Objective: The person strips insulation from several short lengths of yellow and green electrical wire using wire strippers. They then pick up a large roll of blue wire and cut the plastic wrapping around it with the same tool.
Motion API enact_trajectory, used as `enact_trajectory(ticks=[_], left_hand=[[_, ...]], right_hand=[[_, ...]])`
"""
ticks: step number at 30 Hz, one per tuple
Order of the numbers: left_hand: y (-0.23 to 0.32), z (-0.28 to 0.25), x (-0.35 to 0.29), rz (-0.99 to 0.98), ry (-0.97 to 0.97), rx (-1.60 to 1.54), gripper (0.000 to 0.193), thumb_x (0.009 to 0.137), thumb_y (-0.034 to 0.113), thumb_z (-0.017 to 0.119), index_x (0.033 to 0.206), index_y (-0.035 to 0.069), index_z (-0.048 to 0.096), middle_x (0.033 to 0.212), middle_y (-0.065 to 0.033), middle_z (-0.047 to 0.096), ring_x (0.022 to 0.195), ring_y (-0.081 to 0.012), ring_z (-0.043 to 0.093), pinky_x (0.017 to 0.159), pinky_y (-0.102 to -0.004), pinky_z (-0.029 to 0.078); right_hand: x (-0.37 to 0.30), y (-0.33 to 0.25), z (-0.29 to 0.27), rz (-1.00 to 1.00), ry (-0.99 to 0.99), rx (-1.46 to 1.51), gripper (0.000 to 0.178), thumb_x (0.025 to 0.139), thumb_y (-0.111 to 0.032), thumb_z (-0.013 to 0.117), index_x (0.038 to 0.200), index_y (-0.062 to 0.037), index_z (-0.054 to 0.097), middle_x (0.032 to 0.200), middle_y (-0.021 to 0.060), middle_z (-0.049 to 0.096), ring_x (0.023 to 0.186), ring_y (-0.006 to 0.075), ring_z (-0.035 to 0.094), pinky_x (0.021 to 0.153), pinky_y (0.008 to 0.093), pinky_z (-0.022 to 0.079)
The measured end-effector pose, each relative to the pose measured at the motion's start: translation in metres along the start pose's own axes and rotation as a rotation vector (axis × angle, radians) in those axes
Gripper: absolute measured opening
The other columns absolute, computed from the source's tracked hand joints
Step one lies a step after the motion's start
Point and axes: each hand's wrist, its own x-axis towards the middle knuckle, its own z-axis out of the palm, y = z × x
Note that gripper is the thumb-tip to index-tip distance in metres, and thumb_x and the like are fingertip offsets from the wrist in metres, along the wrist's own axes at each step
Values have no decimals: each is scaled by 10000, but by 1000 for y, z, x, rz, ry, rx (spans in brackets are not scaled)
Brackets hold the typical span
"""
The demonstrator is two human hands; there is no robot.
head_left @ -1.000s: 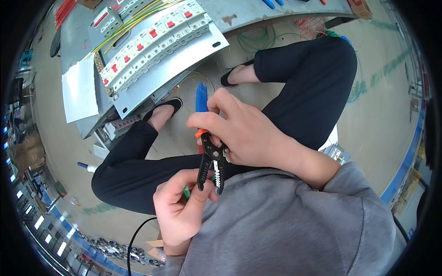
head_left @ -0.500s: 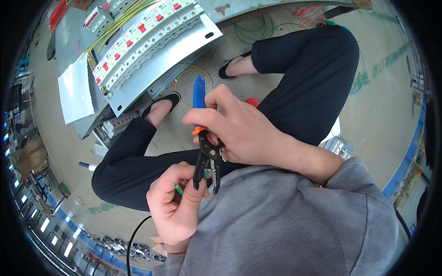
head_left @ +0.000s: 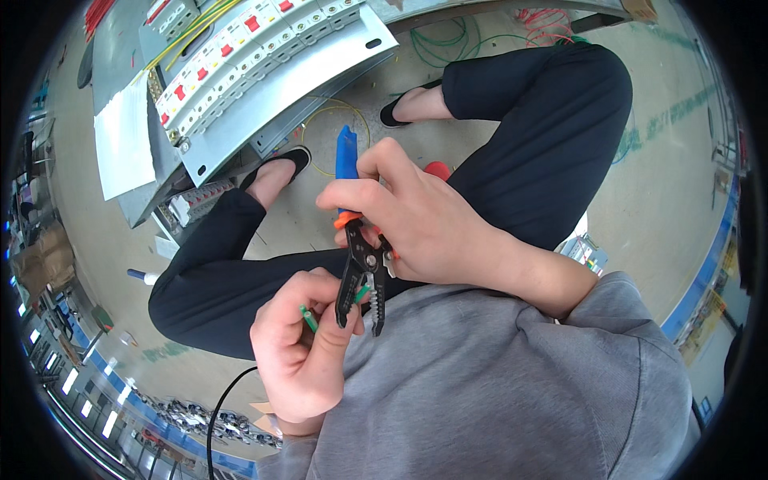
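Note:
My right hand (head_left: 416,208) is wrapped round a wire stripper (head_left: 364,264) with black jaws and blue and orange handles. Its jaws point toward me and stand a little apart. Pinched in my left hand (head_left: 300,344) is a short piece of green wire (head_left: 309,318), whose one end sticks out beside the fingers. The other end lies between the stripper's jaws. Fingers hide the middle of the wire. Both hands are above my lap, close to my grey top.
At upper left a metal table (head_left: 168,164) bears a plate (head_left: 296,96) with a row of circuit breakers (head_left: 226,50) with red switches. A white sheet (head_left: 124,144) hangs over its edge. Green wire coils (head_left: 440,40) and a yellow wire loop (head_left: 324,112) lie on the floor.
The view has shifted slightly, so the table and breakers sit higher and further left. The stripper's jaws and the green wire keep nearly the same place between my hands.

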Motion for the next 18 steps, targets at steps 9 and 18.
enact_trajectory(ticks=[9, 18], left_hand=[[0, 1, 1, -28, 3, -20, 80, 1062, 0, 627, 1006, -58, 624, 894, -70, 668, 744, -81, 581, 666, -221, 437], [-1, 2, 2, -68, 42, -64, 26, 1061, -30, 616, 1041, -42, 605, 883, -52, 641, 761, -70, 558, 701, -206, 436]], right_hand=[[-1, 1, 3, 18, -16, 18, 550, 824, -13, 792, 1296, -179, 564, 1093, 117, 468, 878, 331, 650, 679, 433, 547], [-2, 10, 15, 36, 53, -66, 440, 811, -178, 877, 1172, -146, 625, 1041, 108, 482, 921, 326, 609, 743, 433, 507]])
